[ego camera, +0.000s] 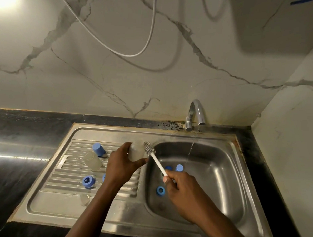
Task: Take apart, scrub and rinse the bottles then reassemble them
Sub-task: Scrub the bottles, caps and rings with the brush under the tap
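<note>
My left hand grips a clear bottle body over the edge between drainboard and basin. My right hand holds the white handle of a bottle brush, whose grey bristle head lies against the bottle's right side. A second clear bottle body lies on the drainboard, beside a blue cap and a blue ring. Another blue piece is partly hidden behind my left wrist. A clear small part sits near the drainboard's front.
Water runs from the chrome tap into the steel basin. In the basin lie a blue cap, a blue piece and a blue ring. Black counter is to the left, a wall at the right.
</note>
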### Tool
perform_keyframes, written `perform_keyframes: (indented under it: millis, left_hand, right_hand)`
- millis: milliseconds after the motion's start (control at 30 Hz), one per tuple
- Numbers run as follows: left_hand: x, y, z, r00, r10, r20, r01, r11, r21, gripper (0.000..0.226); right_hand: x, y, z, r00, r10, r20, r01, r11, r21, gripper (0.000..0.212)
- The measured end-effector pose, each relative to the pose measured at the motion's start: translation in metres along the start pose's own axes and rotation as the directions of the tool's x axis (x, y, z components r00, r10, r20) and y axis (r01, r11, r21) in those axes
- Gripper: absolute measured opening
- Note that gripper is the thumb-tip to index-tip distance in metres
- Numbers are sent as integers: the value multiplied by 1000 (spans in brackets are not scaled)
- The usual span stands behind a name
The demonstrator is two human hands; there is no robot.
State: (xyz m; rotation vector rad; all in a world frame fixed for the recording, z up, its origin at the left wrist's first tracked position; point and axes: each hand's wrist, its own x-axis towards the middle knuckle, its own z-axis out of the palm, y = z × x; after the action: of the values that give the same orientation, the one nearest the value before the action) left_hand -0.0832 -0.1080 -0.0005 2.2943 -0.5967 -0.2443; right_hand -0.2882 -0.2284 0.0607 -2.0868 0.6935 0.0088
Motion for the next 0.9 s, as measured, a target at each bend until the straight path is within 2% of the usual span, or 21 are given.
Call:
perform_keyframes:
  millis: [200,600,900]
  left_hand:
    - [-9,8,7,999,20,-32,-17,998,68,82]
    - [-28,26,16,997,71,7,-70,957,280,74]
    - [-12,23,7,997,53,-59,-34,957,289,78]
  right_hand:
    - [11,-1,-2,1000,22,-21,-22,1000,-17,21]
    - [21,11,-2,998,58,-19,-58,998,-35,34]
    - [8,-1,0,1000,23,-5,-23,999,-38,27]
